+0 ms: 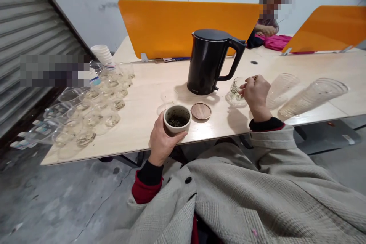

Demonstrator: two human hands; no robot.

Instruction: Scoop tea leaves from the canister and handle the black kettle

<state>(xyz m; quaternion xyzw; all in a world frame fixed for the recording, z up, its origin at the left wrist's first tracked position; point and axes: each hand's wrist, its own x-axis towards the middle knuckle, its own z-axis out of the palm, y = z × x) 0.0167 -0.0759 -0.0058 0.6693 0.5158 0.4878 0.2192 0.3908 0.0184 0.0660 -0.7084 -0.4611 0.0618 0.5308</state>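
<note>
- Head view, looking down at your two hands over a pale wooden worktop (148,84), with a black kettle (210,61) standing at its middle.
- Your left hand (161,139) is curled around a small grey tea jar (177,119), in front of the kettle at the worktop's near edge; dark leaves lie inside.
- A round wooden lid (201,111) lies flat just right of the jar, directly in front of the kettle.
- Your right hand (256,93) is closed at the rim of a small glass cup (236,89), just right of the kettle's handle; what the fingers pinch is unclear.
- Many empty glasses (94,110) stand clustered left of the kettle.
- Another person (268,23) sits beyond the kettle, behind an orange divider (177,26).
</note>
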